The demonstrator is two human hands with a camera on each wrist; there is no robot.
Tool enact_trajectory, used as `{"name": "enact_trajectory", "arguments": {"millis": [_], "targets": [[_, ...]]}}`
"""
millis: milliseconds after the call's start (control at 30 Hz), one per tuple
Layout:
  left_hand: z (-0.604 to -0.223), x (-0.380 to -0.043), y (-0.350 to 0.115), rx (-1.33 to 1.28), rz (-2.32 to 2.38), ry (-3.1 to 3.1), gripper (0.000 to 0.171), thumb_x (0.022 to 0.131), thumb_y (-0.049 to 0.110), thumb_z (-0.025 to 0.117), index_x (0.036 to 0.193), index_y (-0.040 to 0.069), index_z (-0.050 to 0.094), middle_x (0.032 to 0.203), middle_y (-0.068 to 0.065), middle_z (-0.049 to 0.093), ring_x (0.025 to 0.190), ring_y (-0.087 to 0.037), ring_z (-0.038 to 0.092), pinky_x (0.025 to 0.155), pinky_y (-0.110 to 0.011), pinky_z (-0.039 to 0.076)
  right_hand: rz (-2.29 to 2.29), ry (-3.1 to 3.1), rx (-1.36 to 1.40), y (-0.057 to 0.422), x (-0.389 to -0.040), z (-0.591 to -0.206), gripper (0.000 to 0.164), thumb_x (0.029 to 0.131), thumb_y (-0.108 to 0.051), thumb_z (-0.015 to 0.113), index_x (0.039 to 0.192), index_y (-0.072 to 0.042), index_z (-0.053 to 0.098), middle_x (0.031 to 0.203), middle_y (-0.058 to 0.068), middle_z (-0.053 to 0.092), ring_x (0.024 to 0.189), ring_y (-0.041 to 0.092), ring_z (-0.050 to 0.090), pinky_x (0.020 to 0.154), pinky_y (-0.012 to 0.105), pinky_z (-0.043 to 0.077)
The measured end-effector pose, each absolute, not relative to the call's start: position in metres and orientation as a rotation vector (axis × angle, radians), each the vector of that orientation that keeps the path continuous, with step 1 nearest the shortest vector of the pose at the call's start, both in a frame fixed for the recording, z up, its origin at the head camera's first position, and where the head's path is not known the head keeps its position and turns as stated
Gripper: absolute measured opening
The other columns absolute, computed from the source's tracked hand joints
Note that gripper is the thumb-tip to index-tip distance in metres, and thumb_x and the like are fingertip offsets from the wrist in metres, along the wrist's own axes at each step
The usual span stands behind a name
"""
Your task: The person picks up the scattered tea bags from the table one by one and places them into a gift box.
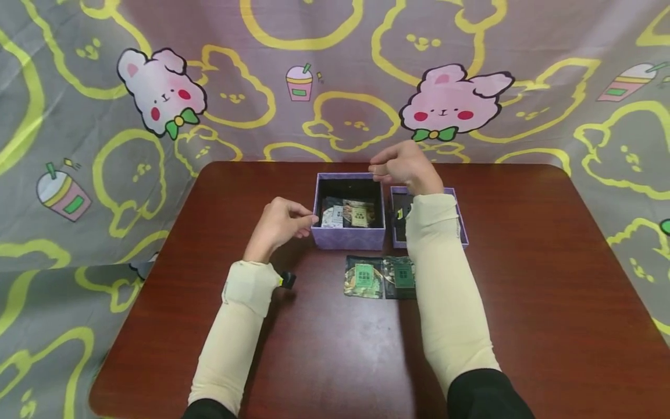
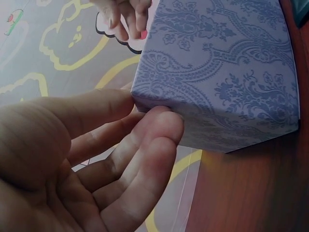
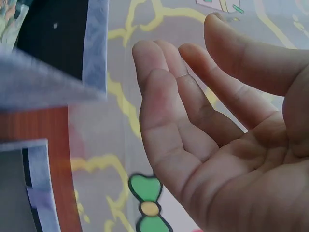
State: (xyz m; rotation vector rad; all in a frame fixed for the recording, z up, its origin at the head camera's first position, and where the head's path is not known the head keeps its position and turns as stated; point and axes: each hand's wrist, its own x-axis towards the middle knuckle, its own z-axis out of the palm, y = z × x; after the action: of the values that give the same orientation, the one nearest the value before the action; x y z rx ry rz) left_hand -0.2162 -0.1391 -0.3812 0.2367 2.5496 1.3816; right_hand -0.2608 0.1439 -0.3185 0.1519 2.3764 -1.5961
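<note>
A purple patterned box (image 1: 348,239), open at the top with a black inside, stands on the table. Beside its left wall is my left hand (image 1: 282,224); in the left wrist view the thumb and bent fingertips touch around a corner of the box (image 2: 217,58). Inside lie a white-and-black sachet (image 1: 332,215) and a yellowish-labelled one (image 1: 360,215). My right hand (image 1: 405,167) is raised by the box's far right corner. The right wrist view shows that hand (image 3: 207,130) with loosely bent fingers and nothing in it.
Right of the box sits a shallow purple lid or tray (image 1: 462,224) with a black inside, partly hidden by my right forearm. In front lie a green-labelled sachet (image 1: 363,277) and a darker sachet (image 1: 400,277). A printed curtain (image 1: 356,70) hangs behind the brown table (image 1: 544,279).
</note>
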Motion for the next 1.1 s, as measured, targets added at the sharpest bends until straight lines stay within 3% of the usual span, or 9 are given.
{"name": "enact_trajectory", "arguments": {"millis": [167, 333, 467, 800, 967, 1100], "targets": [[-0.380, -0.216, -0.142, 0.211, 1.388, 2.547, 0.017, 0.090, 0.015, 0.079, 0.098, 0.000, 0.077, 0.080, -0.012, 0.073, 0.076, -0.038, 0.072, 0.072, -0.050, 0.060, -1.577, 2.425, 0.110, 0.152, -0.250, -0.320, 0.026, 0.094, -0.006, 0.072, 0.119, 0.001, 0.070, 0.123, 0.014, 0.066, 0.105, 0.033, 0.067, 0.087, 0.038, 0.055], [-0.380, -0.216, -0.142, 0.196, 1.371, 2.539, 0.019, 0.090, 0.016, 0.079, 0.100, 0.000, 0.076, 0.082, -0.013, 0.073, 0.069, -0.026, 0.072, 0.073, -0.049, 0.060, -1.569, 2.484, 0.100, 0.162, -0.243, -0.324, 0.024, 0.093, -0.010, 0.073, 0.113, 0.004, 0.071, 0.116, 0.015, 0.067, 0.097, 0.028, 0.069, 0.074, 0.032, 0.055], [-0.379, -0.215, -0.142, 0.191, 1.359, 2.543, 0.020, 0.089, 0.017, 0.080, 0.100, 0.000, 0.077, 0.080, -0.013, 0.073, 0.068, -0.025, 0.072, 0.072, -0.048, 0.060, -1.545, 2.526, 0.129, 0.171, -0.234, -0.327, 0.023, 0.092, -0.010, 0.074, 0.110, 0.004, 0.072, 0.113, 0.015, 0.067, 0.093, 0.025, 0.070, 0.074, 0.032, 0.054], [-0.383, -0.218, -0.141, 0.204, 1.383, 2.522, 0.020, 0.090, 0.015, 0.079, 0.100, -0.002, 0.076, 0.082, -0.014, 0.073, 0.078, -0.038, 0.072, 0.063, -0.036, 0.060, -1.527, 2.569, 0.210, 0.186, -0.211, -0.339, 0.017, 0.091, -0.007, 0.075, 0.105, 0.003, 0.074, 0.102, 0.018, 0.073, 0.090, 0.029, 0.069, 0.071, 0.030, 0.055], [-0.386, -0.218, -0.140, 0.205, 1.389, 2.513, 0.020, 0.089, 0.015, 0.079, 0.100, -0.001, 0.076, 0.082, -0.014, 0.073, 0.075, -0.034, 0.073, 0.065, -0.038, 0.061, -1.550, 2.572, 0.234, 0.203, -0.200, -0.346, 0.019, 0.091, -0.009, 0.076, 0.105, 0.004, 0.074, 0.103, 0.020, 0.072, 0.084, 0.021, 0.072, 0.070, 0.028, 0.056], [-0.384, -0.218, -0.139, 0.195, 1.407, 2.503, 0.021, 0.089, 0.016, 0.079, 0.100, -0.002, 0.075, 0.082, -0.015, 0.072, 0.077, -0.037, 0.073, 0.069, -0.043, 0.061, -1.539, 2.580, 0.261, 0.216, -0.189, -0.353, 0.021, 0.091, -0.009, 0.076, 0.106, 0.005, 0.073, 0.102, 0.018, 0.073, 0.081, 0.020, 0.071, 0.069, 0.027, 0.056]]}}
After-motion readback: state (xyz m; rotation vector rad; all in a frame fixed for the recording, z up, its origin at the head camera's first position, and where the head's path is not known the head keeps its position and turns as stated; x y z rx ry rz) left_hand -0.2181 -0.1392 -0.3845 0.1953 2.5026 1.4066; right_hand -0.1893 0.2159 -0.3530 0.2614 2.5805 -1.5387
